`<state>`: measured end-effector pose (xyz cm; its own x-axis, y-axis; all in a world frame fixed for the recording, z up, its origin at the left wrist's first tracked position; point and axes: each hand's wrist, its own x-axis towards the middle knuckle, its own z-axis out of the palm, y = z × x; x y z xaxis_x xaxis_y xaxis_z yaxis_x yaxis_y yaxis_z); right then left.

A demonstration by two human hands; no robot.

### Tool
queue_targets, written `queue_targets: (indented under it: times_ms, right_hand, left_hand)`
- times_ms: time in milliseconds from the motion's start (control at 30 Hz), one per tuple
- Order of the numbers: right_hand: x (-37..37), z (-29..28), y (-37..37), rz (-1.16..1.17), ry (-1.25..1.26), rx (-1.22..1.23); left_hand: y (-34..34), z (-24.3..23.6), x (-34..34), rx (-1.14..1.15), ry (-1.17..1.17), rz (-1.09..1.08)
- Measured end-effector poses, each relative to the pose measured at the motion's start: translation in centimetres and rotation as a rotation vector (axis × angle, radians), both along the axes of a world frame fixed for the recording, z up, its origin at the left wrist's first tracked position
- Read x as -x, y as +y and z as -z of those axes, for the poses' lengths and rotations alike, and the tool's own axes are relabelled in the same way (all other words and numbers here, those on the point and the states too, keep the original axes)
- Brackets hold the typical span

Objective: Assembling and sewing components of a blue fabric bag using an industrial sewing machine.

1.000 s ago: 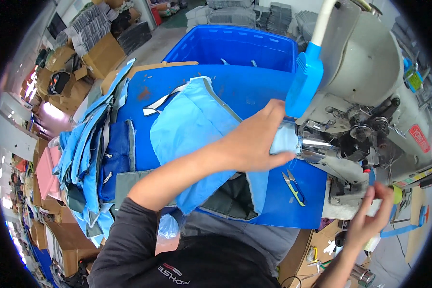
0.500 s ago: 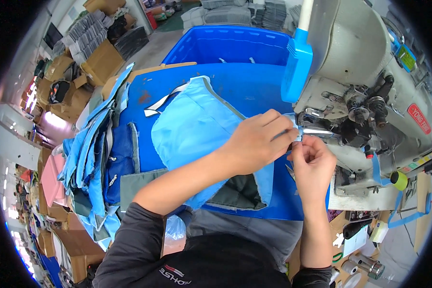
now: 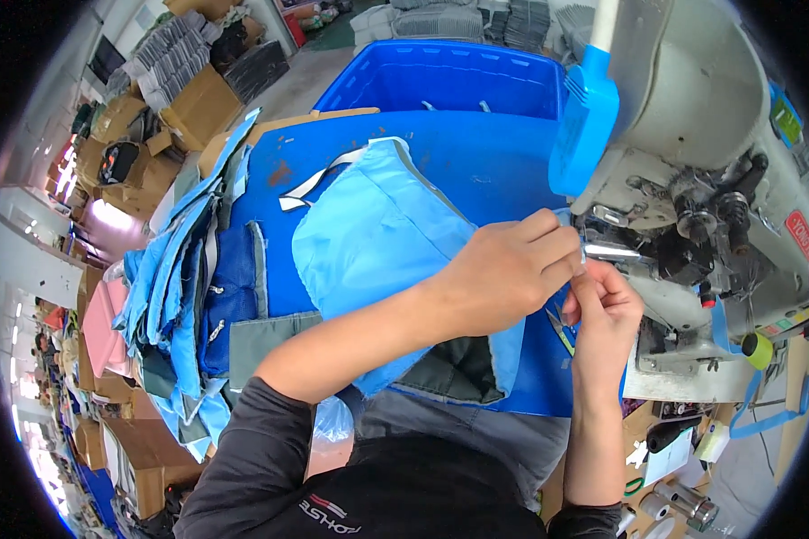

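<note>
Nearest, by the person's lap, the cloth (image 3: 382, 234) spreads flat on the tabletop (image 3: 503, 171), light blue with a dark lining (image 3: 463, 364) showing at its lower edge. It runs rightward beneath the left hand (image 3: 512, 269), which arches over the end beside the machine (image 3: 692, 99) with fingers bent downward; its grip is hidden. The right hand (image 3: 607, 305) meets it there, thumb and fingers drawn close around a tiny pale bit; whether they pinch it, I cannot tell. Just beneath, partly covered by the right hand, lie the snips (image 3: 562, 332).

The work looks partway along. Dark trim (image 3: 430, 187) already follows the cloth's upper right edge, and a white strap (image 3: 310, 187) sticks out at its upper left. The lower edge looks raw and may be left to finish; the end under the hands is too covered to judge. The stack (image 3: 166, 287) at left, of similar blue pieces, lies apart from the machine and seems to be left as well.

Beyond the tabletop's far edge stands the blue bin (image 3: 521, 90); farther off are cardboard boxes (image 3: 202, 97) and grey piles (image 3: 436, 27).
</note>
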<state>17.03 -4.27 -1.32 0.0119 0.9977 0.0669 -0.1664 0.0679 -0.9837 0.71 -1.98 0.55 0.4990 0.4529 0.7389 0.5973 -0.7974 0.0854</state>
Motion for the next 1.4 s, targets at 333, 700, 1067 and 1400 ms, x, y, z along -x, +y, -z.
queue_targets:
  times_ms: [333,700,1067,1400]
  right_hand:
    - [-0.1,-0.8,-0.2,0.027,-0.113,0.032]
    - [0.4,-0.5,-0.1,0.060,-0.162,-0.045]
    - [-1.1,-0.6,-0.3,-0.059,-0.256,-0.004]
    - [-9.2,-2.3,-3.4,0.058,-0.765,-0.017]
  left_hand:
    - [0.4,1.1,0.3,-0.033,-0.062,0.016]
    - [0.5,1.4,-0.1,0.053,-0.163,0.006]
    - [0.6,1.1,0.1,-0.003,-0.054,0.036]
    - [0.8,1.4,-0.1,0.043,-0.124,-0.018]
